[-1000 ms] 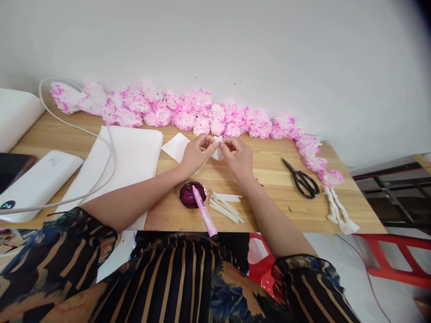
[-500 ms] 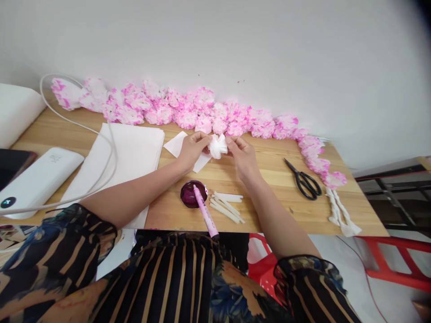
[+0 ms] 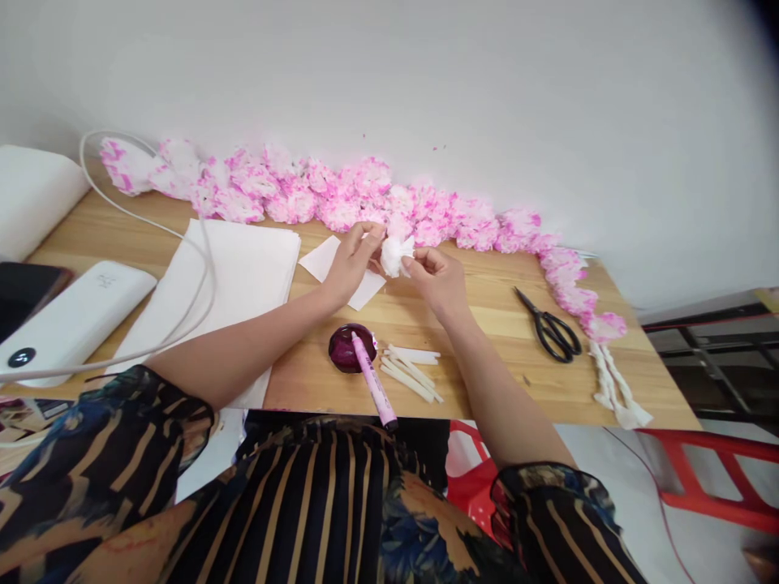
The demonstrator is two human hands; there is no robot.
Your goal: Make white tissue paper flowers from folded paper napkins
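A small white tissue-paper flower (image 3: 395, 258), crumpled and ruffled, is held between my hands above the table. My right hand (image 3: 439, 280) pinches its right edge between thumb and fingertips. My left hand (image 3: 353, 264) is curled at its left side; thumb and index finger come together near its upper left, while the other fingers sit against it, partly hidden. Beneath my left hand lie pale paper pieces (image 3: 320, 258). Nearer me, a pink marker (image 3: 372, 381) rests with one end in a small dark purple dish (image 3: 342, 354), beside several off-white sticks (image 3: 409, 373).
A long row of pink-and-white paper flowers (image 3: 292, 199) runs along the wall. Black scissors (image 3: 551, 328) lie to the right. At left are a paper stack (image 3: 243, 259), a white power bank (image 3: 85, 320), a dark phone (image 3: 27, 292) and a looping white cable (image 3: 131, 217).
My left hand has shifted its fingers up from the flower's left edge. The white flower has turned slightly and its petals look different, with my right hand still pinching its right side.
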